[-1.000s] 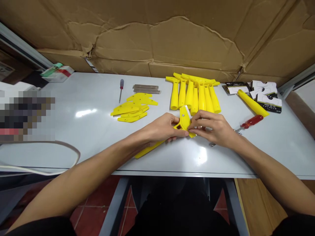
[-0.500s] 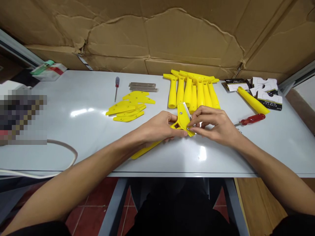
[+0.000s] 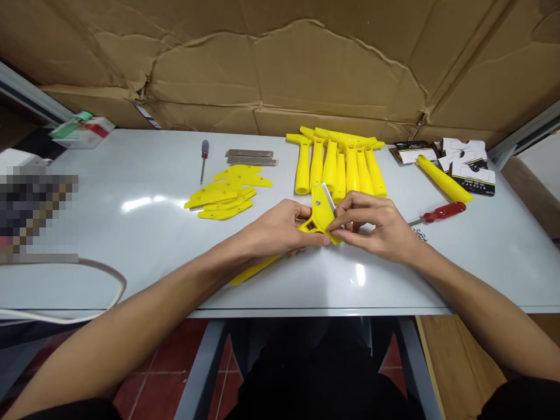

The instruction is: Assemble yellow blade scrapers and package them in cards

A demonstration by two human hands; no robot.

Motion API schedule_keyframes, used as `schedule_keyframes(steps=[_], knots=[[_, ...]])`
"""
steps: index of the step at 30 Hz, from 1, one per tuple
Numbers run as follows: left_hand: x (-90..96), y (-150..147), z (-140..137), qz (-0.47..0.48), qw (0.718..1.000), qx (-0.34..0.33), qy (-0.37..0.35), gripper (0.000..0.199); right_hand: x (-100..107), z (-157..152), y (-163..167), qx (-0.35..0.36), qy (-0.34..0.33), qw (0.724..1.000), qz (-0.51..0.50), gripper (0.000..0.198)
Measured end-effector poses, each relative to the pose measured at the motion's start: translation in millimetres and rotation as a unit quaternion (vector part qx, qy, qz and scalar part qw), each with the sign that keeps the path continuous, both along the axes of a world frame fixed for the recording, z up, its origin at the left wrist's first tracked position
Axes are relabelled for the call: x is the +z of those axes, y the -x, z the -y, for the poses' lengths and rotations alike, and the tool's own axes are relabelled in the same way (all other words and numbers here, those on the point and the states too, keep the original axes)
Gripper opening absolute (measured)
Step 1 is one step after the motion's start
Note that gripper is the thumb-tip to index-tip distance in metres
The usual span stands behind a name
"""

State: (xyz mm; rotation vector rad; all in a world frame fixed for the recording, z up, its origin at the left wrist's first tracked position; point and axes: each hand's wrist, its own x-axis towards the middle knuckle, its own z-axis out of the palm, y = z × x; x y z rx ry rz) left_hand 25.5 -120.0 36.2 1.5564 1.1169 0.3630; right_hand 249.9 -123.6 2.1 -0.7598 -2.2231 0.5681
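Note:
A yellow plastic scraper [image 3: 322, 214] is tilted over the table, a metal blade [image 3: 329, 196] along its head. My left hand [image 3: 282, 228] is wrapped round it just below the head, and the handle [image 3: 254, 270] slants down to the left under my wrist. One screw [image 3: 318, 203] sits in the upper part of the head. At the lower part, my right hand [image 3: 371, 224] pinches a small screw against the head; the fingertips now hide it. Several loose screws [image 3: 420, 234] lie beside my right wrist.
Yellow scraper handles [image 3: 328, 163] stand in a row behind my hands. Yellow cover plates [image 3: 225, 192], blades [image 3: 250, 157] and a small screwdriver [image 3: 203, 160] lie left. A red-handled screwdriver [image 3: 444, 212], another yellow handle [image 3: 444, 178] and packaging cards [image 3: 468, 166] lie right. Cardboard [image 3: 262, 70] lines the back.
My right fingertips have closed over the lower screw, which showed before. The scraper stays in my left hand. The whole view has shifted slightly, and more loose screws show beside my right wrist.

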Motion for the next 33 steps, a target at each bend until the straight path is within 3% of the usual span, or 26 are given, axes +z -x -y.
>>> schedule_keyframes(steps=[4, 8, 12, 14, 16, 19, 20, 22, 24, 27, 29, 31, 33], knots=[[-2.0, 0.3, 0.4, 0.022, 1.000, 0.004, 0.004, 0.024, 0.1, 0.8, -0.3, -0.006, 0.013, 1.000, 0.004, 0.012], [-2.5, 2.3, 0.5, 0.011, 1.000, 0.000, 0.007, 0.020, 8.5, 3.3, -2.1, -0.025, 0.105, 0.994, -0.019, 0.020], [-0.8, 4.3, 2.0, 0.003, 1.000, -0.005, -0.002, 0.017, 28.0, -2.8, -13.9, -0.150, 0.144, 0.977, -0.053, 0.024], [1.3, 4.0, 3.1, -0.014, 1.000, 0.002, -0.002, 0.019, 41.0, -11.0, -31.0, -0.240, 0.148, 0.959, 0.009, 0.025], [3.6, 3.1, 3.9, -0.033, 0.999, 0.011, -0.014, 0.021, 54.3, -20.3, -58.0, -0.349, 0.139, 0.916, 0.145, 0.025], [5.5, 2.7, 3.4, -0.039, 0.998, 0.021, -0.042, 0.027, 70.2, -31.2, -108.9, -0.512, 0.113, 0.786, 0.328, 0.032], [5.5, 3.1, 2.7, -0.039, 0.998, 0.023, -0.051, 0.029, 73.5, -33.2, -124.9, -0.532, 0.149, 0.744, 0.376, 0.037], [5.1, 5.0, 1.1, -0.038, 0.997, 0.024, -0.070, 0.029, 76.5, -34.7, -150.3, -0.533, 0.291, 0.680, 0.410, 0.048], [5.0, 7.6, -0.4, -0.037, 0.995, 0.029, -0.087, 0.027, 74.8, -34.1, -165.4, -0.512, 0.402, 0.648, 0.394, 0.059], [5.4, 10.7, -0.6, -0.016, 0.991, 0.039, -0.131, 0.022, 65.4, -34.5, -174.8, -0.491, 0.446, 0.650, 0.370, 0.077], [3.0, 11.0, 0.4, 0.010, 0.975, 0.039, -0.219, 0.021, 57.1, -37.0, -178.0, -0.481, 0.453, 0.664, 0.350, 0.091], [-4.2, 9.7, 1.5, 0.032, 0.929, 0.030, -0.367, 0.016, 49.8, -40.0, -180.5, -0.477, 0.461, 0.675, 0.324, 0.109], [-16.2, 7.0, 1.8, 0.037, 0.843, 0.000, -0.537, 0.009, 44.9, -41.7, -182.9, -0.475, 0.470, 0.683, 0.295, 0.127]])
